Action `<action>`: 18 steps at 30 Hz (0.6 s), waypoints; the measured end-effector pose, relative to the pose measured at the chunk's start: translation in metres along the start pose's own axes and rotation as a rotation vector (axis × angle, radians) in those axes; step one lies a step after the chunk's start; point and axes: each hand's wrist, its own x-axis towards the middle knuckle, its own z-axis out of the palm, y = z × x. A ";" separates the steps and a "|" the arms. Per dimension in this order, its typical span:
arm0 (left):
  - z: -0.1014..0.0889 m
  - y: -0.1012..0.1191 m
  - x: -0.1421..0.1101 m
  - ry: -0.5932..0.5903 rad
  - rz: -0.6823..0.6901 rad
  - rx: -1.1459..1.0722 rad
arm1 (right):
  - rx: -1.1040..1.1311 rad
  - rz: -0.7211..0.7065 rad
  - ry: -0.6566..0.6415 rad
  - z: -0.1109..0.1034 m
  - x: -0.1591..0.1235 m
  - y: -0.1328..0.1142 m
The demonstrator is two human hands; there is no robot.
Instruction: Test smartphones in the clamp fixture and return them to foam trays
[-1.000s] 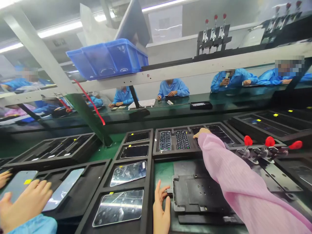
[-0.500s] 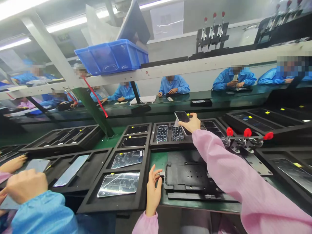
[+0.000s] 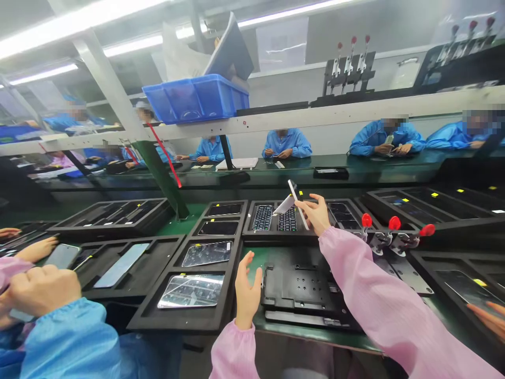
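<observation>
Pink fabric sleeves (image 3: 357, 263) are covering both forearms. The right hand (image 3: 315, 213) is holding a slim, white-edged phone (image 3: 293, 190) steeply tilted above the black foam tray (image 3: 252, 238), its grip clamping on the phone between thumb and fingers. A pale, flat rectangular piece (image 3: 284, 205) is slanting down to the left from beside the fingertips; how it is meeting the phone is too small to tell. Two dark panels with rows of small pale rectangles (image 3: 262, 217) are lying in the tray beneath.

The left hand (image 3: 248, 289) is hovering upright, its grip standing apart and holding nothing, just beside the left edge of a black, plate-like fixture (image 3: 300, 284); whether it is touching, one cannot tell. Three metal clamps with red knobs (image 3: 394, 223) are standing to the right, partly behind the right sleeve.

Left of the left hand, a long black foam tray (image 3: 185, 318) is carrying four glossy, dark-faced phones (image 3: 191, 291) in separate compartments on the green table (image 3: 190, 212). Farther left, a co-worker's blue sleeve (image 3: 74, 342) is reaching in.
</observation>
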 end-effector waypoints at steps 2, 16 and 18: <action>0.003 0.016 0.011 0.001 0.037 -0.001 | 0.121 0.037 -0.047 0.000 -0.005 0.000; 0.027 0.087 0.005 -0.314 0.385 0.065 | 0.683 0.306 -0.483 -0.006 -0.083 -0.018; 0.025 0.085 -0.001 -0.349 0.391 0.091 | 0.644 0.339 -0.485 -0.011 -0.093 -0.013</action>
